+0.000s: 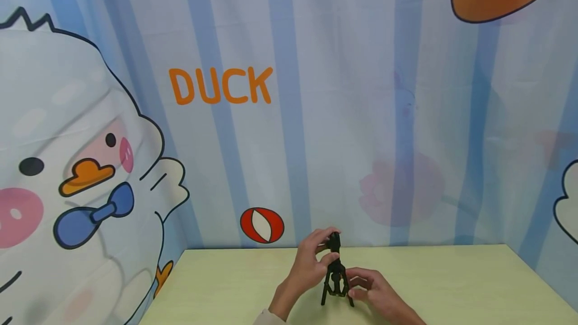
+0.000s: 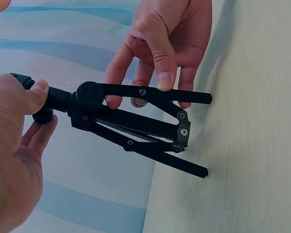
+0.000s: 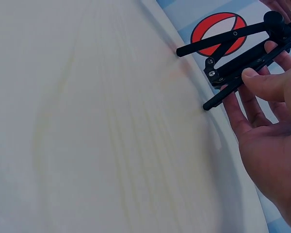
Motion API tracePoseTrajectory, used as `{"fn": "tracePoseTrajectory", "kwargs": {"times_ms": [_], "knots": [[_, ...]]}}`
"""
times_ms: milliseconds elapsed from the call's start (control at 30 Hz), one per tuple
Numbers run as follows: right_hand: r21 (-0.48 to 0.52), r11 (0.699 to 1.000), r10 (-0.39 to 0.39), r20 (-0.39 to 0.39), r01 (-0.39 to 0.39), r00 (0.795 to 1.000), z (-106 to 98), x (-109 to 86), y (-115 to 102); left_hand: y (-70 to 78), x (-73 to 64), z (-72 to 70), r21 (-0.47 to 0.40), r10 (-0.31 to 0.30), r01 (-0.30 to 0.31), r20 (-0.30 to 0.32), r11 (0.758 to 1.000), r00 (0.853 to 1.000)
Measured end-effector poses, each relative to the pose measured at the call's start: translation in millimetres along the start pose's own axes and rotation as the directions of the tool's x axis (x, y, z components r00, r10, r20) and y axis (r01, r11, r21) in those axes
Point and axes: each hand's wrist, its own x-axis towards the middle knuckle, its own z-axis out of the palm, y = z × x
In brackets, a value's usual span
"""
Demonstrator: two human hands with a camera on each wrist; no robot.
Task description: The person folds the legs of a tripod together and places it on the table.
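Observation:
A small black tripod (image 1: pixel 336 267) stands upright over the table, its hinged legs partly spread. Around its top section, my left hand (image 1: pixel 309 264) curls its fingers, with the thumb on the near side in the left wrist view. My right hand (image 1: pixel 377 292) pinches one tripod leg from the right, thumb (image 3: pixel 269 85) in front and fingers behind. Metal rivets show on the linking braces (image 2: pixel 183 130) between the legs and the centre column. The left hand's fingers partly hide the tripod's head.
The pale wooden table (image 1: pixel 235 285) runs back to a striped blue-and-white curtain (image 1: pixel 343 114) printed with a large duck (image 1: pixel 90 129) and a red ball (image 1: pixel 246 224). The curtain hangs close behind the table's far edge.

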Motion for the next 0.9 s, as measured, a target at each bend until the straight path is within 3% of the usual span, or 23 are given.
{"fn": "tracePoseTrajectory", "kwargs": {"times_ms": [433, 633, 900], "knots": [[-0.127, 0.992, 0.018, 0.022, -0.015, 1.0, -0.8, 5.8, -8.1, 3.6, -0.8, -3.5, -0.026, -0.013, 0.013, 0.018, 1.0, 1.0], [-0.135, 0.989, 0.059, 0.044, -0.053, 0.997, 1.4, 6.3, -6.5, 2.1, -2.3, -5.0, -0.009, -0.018, 0.019, 0.027, 1.0, 0.999], [-0.178, 0.983, 0.045, 0.044, -0.036, 0.998, 3.8, 5.7, -4.9, 5.5, -3.1, -6.6, -0.047, -0.03, 0.032, 0.03, 0.998, 0.999]]}}
